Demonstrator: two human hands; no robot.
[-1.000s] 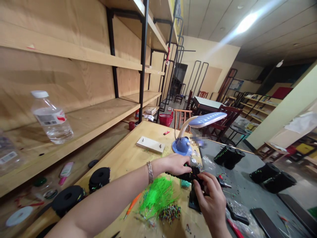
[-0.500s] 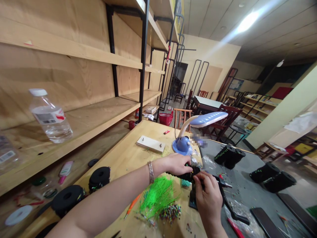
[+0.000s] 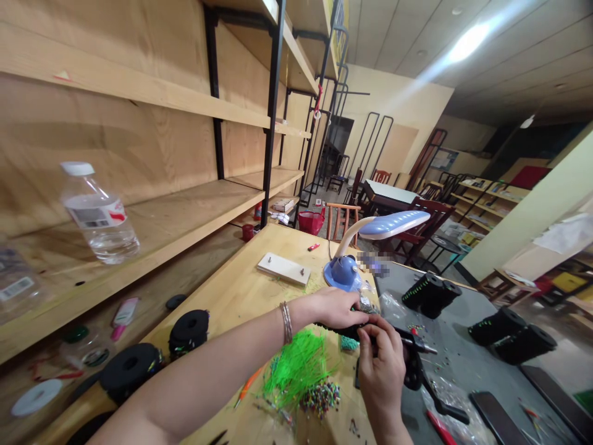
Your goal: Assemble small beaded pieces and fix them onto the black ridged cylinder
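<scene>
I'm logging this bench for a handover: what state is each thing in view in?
Left hand: palm down
Right hand: thumb and fingers pinched together
Black roll: partly hidden by both hands
Green strands: loose, piled
Multicoloured beads: loose, heaped
Water bottle: capped, partly filled
Desk lamp: standing; lit or not unclear
Ceiling light: on

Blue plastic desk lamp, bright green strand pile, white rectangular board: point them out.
Blue plastic desk lamp [image 3: 395,226]: head view, shade.
Bright green strand pile [image 3: 297,363]: head view, middle.
White rectangular board [image 3: 283,269]: head view, top face.
</scene>
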